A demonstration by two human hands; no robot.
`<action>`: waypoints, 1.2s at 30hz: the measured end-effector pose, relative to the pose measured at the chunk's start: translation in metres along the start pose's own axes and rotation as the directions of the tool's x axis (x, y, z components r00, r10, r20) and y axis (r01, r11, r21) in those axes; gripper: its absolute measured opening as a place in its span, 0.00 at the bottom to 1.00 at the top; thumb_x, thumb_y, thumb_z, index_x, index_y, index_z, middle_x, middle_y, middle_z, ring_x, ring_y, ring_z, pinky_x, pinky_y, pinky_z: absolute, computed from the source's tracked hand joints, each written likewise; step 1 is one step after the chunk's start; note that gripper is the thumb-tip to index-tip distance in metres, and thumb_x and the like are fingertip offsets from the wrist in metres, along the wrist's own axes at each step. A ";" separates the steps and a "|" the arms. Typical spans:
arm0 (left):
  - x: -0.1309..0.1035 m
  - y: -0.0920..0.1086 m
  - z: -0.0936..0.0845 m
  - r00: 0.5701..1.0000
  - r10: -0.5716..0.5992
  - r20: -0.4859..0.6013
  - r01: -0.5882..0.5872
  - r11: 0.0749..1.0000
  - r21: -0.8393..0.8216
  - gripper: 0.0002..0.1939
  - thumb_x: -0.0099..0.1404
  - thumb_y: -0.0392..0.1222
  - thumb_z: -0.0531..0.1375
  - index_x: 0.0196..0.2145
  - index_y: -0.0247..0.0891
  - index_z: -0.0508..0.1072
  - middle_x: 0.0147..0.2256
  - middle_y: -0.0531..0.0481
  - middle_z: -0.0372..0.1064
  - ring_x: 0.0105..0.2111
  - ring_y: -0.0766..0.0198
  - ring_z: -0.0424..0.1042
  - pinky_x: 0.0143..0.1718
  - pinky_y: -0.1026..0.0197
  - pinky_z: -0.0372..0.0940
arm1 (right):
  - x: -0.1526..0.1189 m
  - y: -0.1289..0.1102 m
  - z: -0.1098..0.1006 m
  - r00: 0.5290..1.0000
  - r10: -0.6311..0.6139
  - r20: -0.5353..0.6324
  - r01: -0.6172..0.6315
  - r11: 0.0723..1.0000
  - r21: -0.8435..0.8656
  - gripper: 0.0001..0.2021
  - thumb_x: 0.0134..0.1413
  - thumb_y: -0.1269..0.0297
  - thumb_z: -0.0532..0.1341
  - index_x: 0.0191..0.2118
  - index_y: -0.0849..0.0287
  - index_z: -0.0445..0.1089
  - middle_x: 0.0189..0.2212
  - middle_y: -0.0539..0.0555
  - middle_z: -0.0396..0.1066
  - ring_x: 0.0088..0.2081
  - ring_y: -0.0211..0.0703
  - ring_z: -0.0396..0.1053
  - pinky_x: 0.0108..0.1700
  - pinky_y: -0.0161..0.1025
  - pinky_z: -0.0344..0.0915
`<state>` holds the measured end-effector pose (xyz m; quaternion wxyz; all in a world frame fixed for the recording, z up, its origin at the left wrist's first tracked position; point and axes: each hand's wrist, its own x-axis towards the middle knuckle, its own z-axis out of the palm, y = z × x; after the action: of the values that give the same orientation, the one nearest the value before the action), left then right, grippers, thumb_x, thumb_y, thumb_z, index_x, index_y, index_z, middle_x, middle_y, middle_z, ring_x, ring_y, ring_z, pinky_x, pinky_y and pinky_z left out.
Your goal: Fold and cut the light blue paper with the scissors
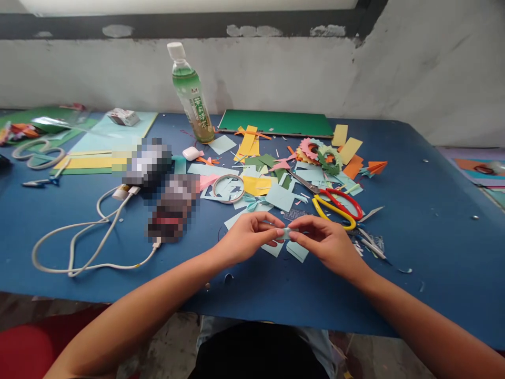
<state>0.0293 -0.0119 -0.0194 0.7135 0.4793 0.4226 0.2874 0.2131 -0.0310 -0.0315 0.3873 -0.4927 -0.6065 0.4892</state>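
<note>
Between my two hands is a small folded piece of light blue paper [286,233], near the front of the blue table. My left hand [252,234] pinches its left end between thumb and fingers. From the other side, my right hand [325,239] grips the right end the same way. Below the fingers lie light blue paper pieces [298,251], some of them stacked. Close to my right hand rest scissors with red and yellow handles [335,208]. Part of the paper is hidden by my fingertips.
Paper scraps [256,185] in several colours cover the middle, with a tape roll [229,177] among them. A tea bottle [192,102] stands behind. On the left are a phone [173,208], a white cable [73,247] and paper sheets [90,162]. A green board [276,122] lies by the wall.
</note>
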 end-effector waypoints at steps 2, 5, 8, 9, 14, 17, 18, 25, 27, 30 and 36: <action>0.000 0.001 0.000 1.000 -0.004 -0.005 0.004 1.000 0.002 0.11 0.53 0.42 0.64 0.32 0.33 0.71 0.25 0.51 0.72 0.29 0.67 0.72 0.35 0.63 0.67 | 0.000 0.000 0.000 1.000 0.003 0.002 -0.003 1.000 0.006 0.08 0.46 0.60 0.64 0.33 0.58 0.71 0.28 0.51 0.72 0.30 0.39 0.70 0.32 0.35 0.70; 0.000 0.001 0.001 1.000 -0.001 -0.010 0.002 1.000 0.025 0.10 0.54 0.41 0.64 0.33 0.32 0.71 0.25 0.51 0.72 0.30 0.67 0.72 0.35 0.64 0.67 | -0.001 0.000 0.000 1.000 0.006 0.003 -0.006 1.000 0.011 0.09 0.46 0.60 0.64 0.33 0.58 0.71 0.29 0.51 0.72 0.31 0.39 0.71 0.33 0.35 0.70; -0.001 -0.001 0.001 0.999 0.039 -0.005 -0.038 0.993 0.109 0.11 0.56 0.41 0.62 0.35 0.32 0.73 0.28 0.49 0.73 0.31 0.66 0.72 0.35 0.64 0.67 | -0.001 -0.001 0.000 1.000 -0.006 0.003 0.006 1.000 -0.004 0.08 0.47 0.61 0.64 0.33 0.58 0.70 0.29 0.51 0.72 0.31 0.40 0.71 0.33 0.36 0.70; -0.001 -0.002 0.001 0.998 0.062 -0.005 -0.061 0.987 0.152 0.11 0.57 0.42 0.61 0.36 0.32 0.74 0.29 0.49 0.74 0.31 0.66 0.72 0.34 0.65 0.67 | -0.001 -0.001 0.001 1.000 -0.018 0.003 0.018 1.000 -0.016 0.08 0.47 0.61 0.63 0.33 0.58 0.70 0.29 0.52 0.72 0.31 0.40 0.71 0.34 0.36 0.71; -0.007 -0.006 0.003 0.979 0.204 -0.030 -0.177 0.904 0.390 0.11 0.59 0.42 0.59 0.36 0.32 0.76 0.29 0.47 0.75 0.30 0.64 0.72 0.30 0.67 0.65 | -0.003 0.002 0.003 0.995 -0.104 0.006 0.104 0.991 -0.082 0.06 0.49 0.62 0.63 0.32 0.57 0.71 0.30 0.52 0.72 0.32 0.39 0.71 0.35 0.34 0.71; -0.010 -0.007 0.005 0.941 0.334 -0.048 -0.262 0.811 0.523 0.09 0.58 0.39 0.58 0.32 0.32 0.77 0.27 0.49 0.74 0.27 0.67 0.71 0.28 0.69 0.64 | -0.005 0.002 0.004 0.994 -0.113 0.003 0.113 0.985 -0.132 0.06 0.49 0.61 0.62 0.33 0.57 0.71 0.30 0.52 0.73 0.31 0.40 0.72 0.34 0.34 0.71; -0.011 -0.008 0.005 0.924 0.380 -0.038 -0.295 0.773 0.562 0.09 0.58 0.37 0.58 0.32 0.32 0.77 0.26 0.49 0.74 0.26 0.68 0.71 0.28 0.70 0.63 | -0.005 0.001 0.004 0.994 -0.111 0.004 0.110 0.982 -0.150 0.07 0.49 0.60 0.62 0.33 0.57 0.72 0.30 0.52 0.73 0.31 0.41 0.72 0.33 0.34 0.71; -0.013 -0.015 0.004 0.867 0.494 0.066 -0.370 0.550 0.748 0.09 0.60 0.36 0.56 0.34 0.36 0.77 0.25 0.51 0.75 0.25 0.68 0.71 0.28 0.70 0.62 | -0.006 -0.007 0.003 0.977 -0.203 0.060 0.212 0.920 -0.330 0.09 0.52 0.58 0.60 0.27 0.57 0.72 0.26 0.51 0.74 0.28 0.41 0.72 0.31 0.34 0.69; -0.012 -0.016 0.003 0.876 0.480 0.039 -0.345 0.567 0.748 0.09 0.60 0.36 0.57 0.34 0.37 0.77 0.26 0.51 0.75 0.25 0.68 0.71 0.27 0.70 0.62 | -0.006 -0.007 0.002 0.965 -0.253 0.067 0.259 0.888 -0.379 0.09 0.52 0.59 0.60 0.27 0.56 0.72 0.26 0.51 0.74 0.29 0.41 0.72 0.32 0.33 0.69; -0.012 -0.016 0.001 0.873 0.488 -0.014 -0.322 0.597 0.735 0.07 0.60 0.39 0.59 0.31 0.37 0.78 0.25 0.51 0.75 0.24 0.69 0.71 0.27 0.70 0.62 | -0.005 -0.005 0.000 0.949 -0.312 0.043 0.301 0.855 -0.422 0.08 0.52 0.60 0.60 0.28 0.55 0.74 0.26 0.50 0.76 0.29 0.41 0.74 0.33 0.33 0.70; -0.014 -0.014 0.002 0.824 0.567 0.003 -0.374 0.539 0.755 0.07 0.59 0.39 0.60 0.30 0.36 0.78 0.25 0.52 0.75 0.23 0.69 0.71 0.26 0.70 0.61 | -0.003 -0.007 -0.003 0.919 -0.391 0.052 0.367 0.800 -0.475 0.07 0.52 0.62 0.59 0.30 0.56 0.74 0.27 0.51 0.77 0.29 0.41 0.75 0.33 0.33 0.72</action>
<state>0.0247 -0.0296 -0.0271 0.3007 0.7786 0.4382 0.3337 0.2147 -0.0334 -0.0245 0.3591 -0.4530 -0.7841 0.2257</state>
